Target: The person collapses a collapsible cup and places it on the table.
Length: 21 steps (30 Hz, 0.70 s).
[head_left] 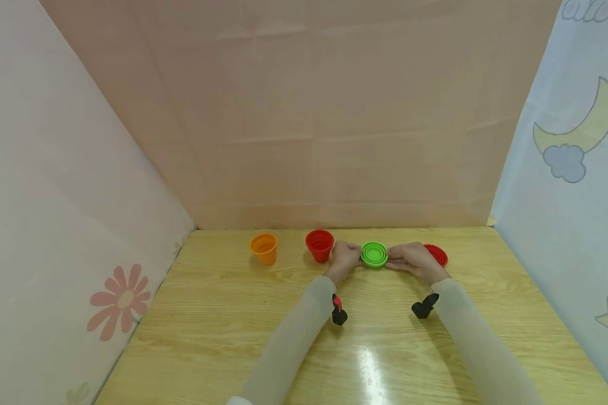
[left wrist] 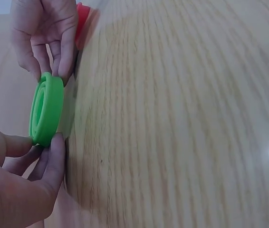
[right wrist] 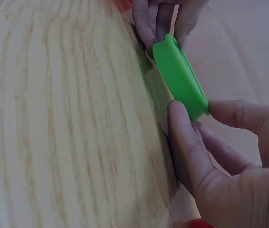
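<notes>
A green disc (head_left: 374, 255) of smooth, rubbery-looking material, its concentric rings folded nearly flat, sits between 2 hands near the back edge of the tabletop (head_left: 208, 337). The left hand (head_left: 345, 260) and right hand (head_left: 412, 261) pinch opposite sides of its rim, their fingers (left wrist: 54, 161) closed to its thickness, thumbs on the ringed face. Towards the back-left corner stand 2 tapered, round-mouthed cups: a red cup (head_left: 320, 245) just beside the left hand and an orange cup (head_left: 264, 249) farther left. A flat, ringed red disc (head_left: 437, 255) lies partly behind the right hand. Straight grain streaks the glossy wood-look surface.
</notes>
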{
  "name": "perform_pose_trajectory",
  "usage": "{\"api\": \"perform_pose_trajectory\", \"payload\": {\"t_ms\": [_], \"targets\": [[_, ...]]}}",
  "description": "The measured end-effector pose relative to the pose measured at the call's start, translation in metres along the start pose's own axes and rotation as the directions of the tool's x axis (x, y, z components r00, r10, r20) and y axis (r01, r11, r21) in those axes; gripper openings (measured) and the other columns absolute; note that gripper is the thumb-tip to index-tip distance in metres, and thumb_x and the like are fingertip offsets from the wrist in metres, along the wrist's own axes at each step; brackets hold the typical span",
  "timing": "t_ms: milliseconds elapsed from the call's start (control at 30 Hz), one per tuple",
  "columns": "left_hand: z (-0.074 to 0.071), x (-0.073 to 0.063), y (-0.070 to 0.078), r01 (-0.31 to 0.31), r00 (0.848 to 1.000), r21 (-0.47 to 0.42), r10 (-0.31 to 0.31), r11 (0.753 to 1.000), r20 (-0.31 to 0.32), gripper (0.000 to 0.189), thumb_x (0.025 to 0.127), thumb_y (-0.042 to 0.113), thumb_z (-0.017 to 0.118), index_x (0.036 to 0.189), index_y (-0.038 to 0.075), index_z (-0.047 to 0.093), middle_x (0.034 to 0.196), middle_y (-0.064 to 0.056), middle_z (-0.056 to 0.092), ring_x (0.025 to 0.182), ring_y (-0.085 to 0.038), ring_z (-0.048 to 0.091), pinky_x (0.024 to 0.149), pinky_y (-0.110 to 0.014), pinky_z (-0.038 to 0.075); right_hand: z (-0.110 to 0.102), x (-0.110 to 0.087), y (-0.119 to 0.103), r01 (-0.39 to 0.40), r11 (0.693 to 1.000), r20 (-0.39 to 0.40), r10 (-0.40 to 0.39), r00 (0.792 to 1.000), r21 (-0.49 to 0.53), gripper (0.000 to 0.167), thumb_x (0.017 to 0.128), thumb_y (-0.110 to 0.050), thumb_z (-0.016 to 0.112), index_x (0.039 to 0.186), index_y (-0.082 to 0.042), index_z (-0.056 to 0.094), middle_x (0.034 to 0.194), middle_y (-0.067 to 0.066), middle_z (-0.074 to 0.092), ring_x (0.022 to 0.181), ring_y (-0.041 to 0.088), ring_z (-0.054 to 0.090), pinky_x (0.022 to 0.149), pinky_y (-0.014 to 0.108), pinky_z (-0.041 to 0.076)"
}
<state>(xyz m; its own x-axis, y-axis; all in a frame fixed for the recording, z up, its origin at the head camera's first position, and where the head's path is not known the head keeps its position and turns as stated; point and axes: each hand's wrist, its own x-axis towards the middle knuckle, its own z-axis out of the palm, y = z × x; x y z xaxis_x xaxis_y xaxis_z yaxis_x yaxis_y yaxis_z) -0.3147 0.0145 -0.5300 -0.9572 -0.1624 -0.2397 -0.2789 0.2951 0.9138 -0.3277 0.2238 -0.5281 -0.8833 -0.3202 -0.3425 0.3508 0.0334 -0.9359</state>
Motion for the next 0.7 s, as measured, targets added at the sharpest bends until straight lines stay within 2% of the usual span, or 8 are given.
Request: {"api": "perform_pose_trajectory", "payload": {"t_ms": [233,367,500,567,700], "targets": [[-0.001,0.003,0.004,0.001,1.000,0.094,-0.001,0.996,-0.004,0.019,0.100,0.016,0.069,0.111,0.008,0.083,0.112,-0.005,0.080,0.083,-0.012,0.078,0.081,-0.027,0.064,-0.002,0.004,-0.002,0.003,0.999,-0.040,-0.005,0.999,-0.043,0.049,0.106,-0.005,0.060,0.147,0.018,0.045,0.116,0.009,0.075,0.098,0.010,0.077,0.094,0.030,0.064],[-0.002,0.007,0.002,-0.038,0.999,0.190,0.038,0.981,0.001,0.019,0.101,0.019,0.068,0.108,0.013,0.084,0.111,0.000,0.080,0.098,-0.011,0.073,0.095,-0.035,0.060,-0.002,0.005,-0.002,0.011,0.998,-0.061,-0.015,0.998,-0.064,0.049,0.105,-0.005,0.062,0.146,0.018,0.048,0.118,0.010,0.076,0.095,0.010,0.078,0.093,0.030,0.064],[-0.003,0.012,0.001,-0.052,0.999,0.264,0.054,0.963,-0.002,0.018,0.099,0.022,0.067,0.102,0.020,0.085,0.107,0.007,0.080,0.112,-0.012,0.068,0.107,-0.043,0.053,0.000,0.006,-0.002,0.015,0.998,-0.088,-0.021,0.996,-0.069,0.048,0.103,-0.005,0.065,0.144,0.016,0.052,0.120,0.013,0.076,0.094,0.010,0.078,0.092,0.031,0.064],[-0.003,0.013,-0.001,-0.046,0.999,0.277,0.050,0.960,-0.008,0.019,0.099,0.022,0.067,0.096,0.022,0.085,0.101,0.009,0.079,0.109,-0.011,0.069,0.107,-0.043,0.052,0.002,0.006,-0.002,0.018,0.997,-0.100,-0.025,0.995,-0.073,0.048,0.102,-0.005,0.066,0.143,0.017,0.053,0.118,0.013,0.077,0.092,0.010,0.079,0.090,0.031,0.065],[-0.003,0.016,-0.005,-0.045,0.998,0.296,0.054,0.954,-0.021,0.027,0.097,0.020,0.064,0.078,0.022,0.082,0.084,0.008,0.075,0.090,-0.009,0.065,0.098,-0.039,0.055,0.005,0.007,-0.002,0.023,0.996,-0.127,-0.033,0.991,-0.081,0.045,0.101,-0.004,0.068,0.139,0.017,0.057,0.112,0.013,0.079,0.087,0.011,0.079,0.086,0.030,0.066]]}}
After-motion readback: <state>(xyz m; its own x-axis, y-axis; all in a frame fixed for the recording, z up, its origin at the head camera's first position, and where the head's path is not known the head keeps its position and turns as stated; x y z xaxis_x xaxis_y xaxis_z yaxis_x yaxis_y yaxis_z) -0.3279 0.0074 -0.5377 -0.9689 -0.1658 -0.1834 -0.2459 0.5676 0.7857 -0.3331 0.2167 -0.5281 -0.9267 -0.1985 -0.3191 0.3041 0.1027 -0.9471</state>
